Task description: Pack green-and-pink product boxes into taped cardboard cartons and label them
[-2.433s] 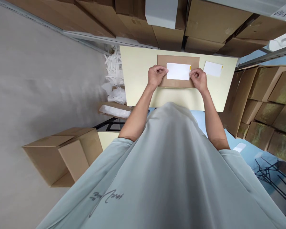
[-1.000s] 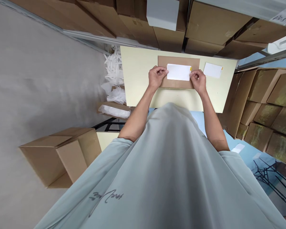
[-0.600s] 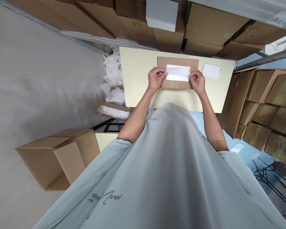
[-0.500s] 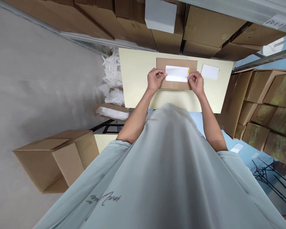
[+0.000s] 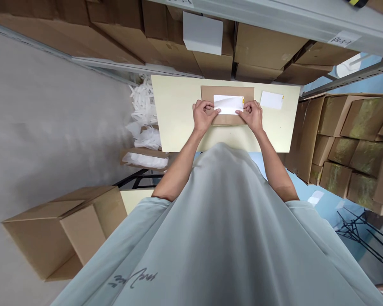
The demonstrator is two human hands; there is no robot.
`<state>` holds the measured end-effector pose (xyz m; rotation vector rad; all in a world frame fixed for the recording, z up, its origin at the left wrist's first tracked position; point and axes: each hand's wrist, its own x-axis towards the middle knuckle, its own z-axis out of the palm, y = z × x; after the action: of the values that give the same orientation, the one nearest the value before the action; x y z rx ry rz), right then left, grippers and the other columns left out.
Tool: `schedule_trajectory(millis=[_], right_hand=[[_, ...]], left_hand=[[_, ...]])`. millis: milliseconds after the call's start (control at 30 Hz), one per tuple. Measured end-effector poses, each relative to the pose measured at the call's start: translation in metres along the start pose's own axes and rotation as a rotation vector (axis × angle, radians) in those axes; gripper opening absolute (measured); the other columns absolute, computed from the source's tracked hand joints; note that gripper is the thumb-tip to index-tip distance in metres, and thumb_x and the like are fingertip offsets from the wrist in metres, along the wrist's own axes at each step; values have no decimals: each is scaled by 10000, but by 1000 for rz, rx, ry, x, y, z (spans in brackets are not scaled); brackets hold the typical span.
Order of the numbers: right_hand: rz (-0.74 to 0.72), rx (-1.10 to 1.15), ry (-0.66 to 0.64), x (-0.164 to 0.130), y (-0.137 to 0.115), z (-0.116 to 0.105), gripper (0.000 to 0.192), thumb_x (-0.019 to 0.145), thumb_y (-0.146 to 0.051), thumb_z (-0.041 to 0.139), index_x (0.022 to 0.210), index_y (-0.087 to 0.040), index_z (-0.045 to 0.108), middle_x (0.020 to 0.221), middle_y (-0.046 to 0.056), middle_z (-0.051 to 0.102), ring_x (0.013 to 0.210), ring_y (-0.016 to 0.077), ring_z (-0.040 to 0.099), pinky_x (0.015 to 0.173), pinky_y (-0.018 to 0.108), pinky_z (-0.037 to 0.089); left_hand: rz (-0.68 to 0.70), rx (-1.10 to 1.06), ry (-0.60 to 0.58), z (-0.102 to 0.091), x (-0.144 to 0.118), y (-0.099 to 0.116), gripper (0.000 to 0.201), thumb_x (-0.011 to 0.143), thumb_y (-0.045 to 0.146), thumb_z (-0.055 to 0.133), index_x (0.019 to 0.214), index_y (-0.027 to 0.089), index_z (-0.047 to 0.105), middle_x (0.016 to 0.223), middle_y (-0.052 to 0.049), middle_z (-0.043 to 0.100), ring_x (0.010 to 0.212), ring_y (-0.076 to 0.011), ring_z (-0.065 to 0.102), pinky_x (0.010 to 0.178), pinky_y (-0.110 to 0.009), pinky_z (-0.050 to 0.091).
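White label (image 5: 229,104) on carton (image 5: 207,91) | left hand (image 5: 204,117), right hand (image 5: 253,115): thumb and forefinger apart | change: thumbs moved from side edges onto lower corners | likely pressing, not pinching

You hold a white sheet (image 5: 229,104) over the flat brown box (image 5: 229,120): left hand (image 5: 204,115) at its left end, right hand (image 5: 253,116) at its right. Right of the box, on the table (image 5: 178,127): second sheet (image 5: 271,100). Beyond the box: brown cartons (image 5: 268,46). Well left of the box: white scraps (image 5: 144,102).
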<state>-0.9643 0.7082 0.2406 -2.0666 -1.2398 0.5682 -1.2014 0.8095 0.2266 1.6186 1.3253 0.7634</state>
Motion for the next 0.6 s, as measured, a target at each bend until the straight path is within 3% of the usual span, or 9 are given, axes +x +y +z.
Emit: schedule_trajectory(millis=[200, 433, 600], right_hand=[[-14, -41, 27, 3, 3, 5, 316, 931, -408, 870, 894, -289, 580, 901, 4, 625, 915, 246, 574, 955, 434, 523], [-3, -40, 44, 3, 5, 8, 307, 960, -377, 849, 867, -290, 569, 883, 0, 616, 913, 243, 583, 941, 421, 523], [26, -44, 34, 4, 7, 10, 273, 1024, -386, 796, 883, -284, 586, 894, 11, 620, 951, 253, 608, 977, 429, 520]], left_hand=[[37, 40, 56, 7, -6, 0, 395, 706, 279, 1044, 944, 288, 729, 978, -31, 662, 1002, -262, 593, 1012, -432, 512], [34, 70, 151, 17, -9, 1, 384, 789, 426, 1029, 961, 295, 712, 960, -41, 651, 1005, -278, 580, 1006, -442, 510], [-48, 46, 116, 20, -8, 2, 341, 878, 436, 983, 978, 279, 697, 982, -50, 631, 1101, -287, 561, 1077, -455, 455]])
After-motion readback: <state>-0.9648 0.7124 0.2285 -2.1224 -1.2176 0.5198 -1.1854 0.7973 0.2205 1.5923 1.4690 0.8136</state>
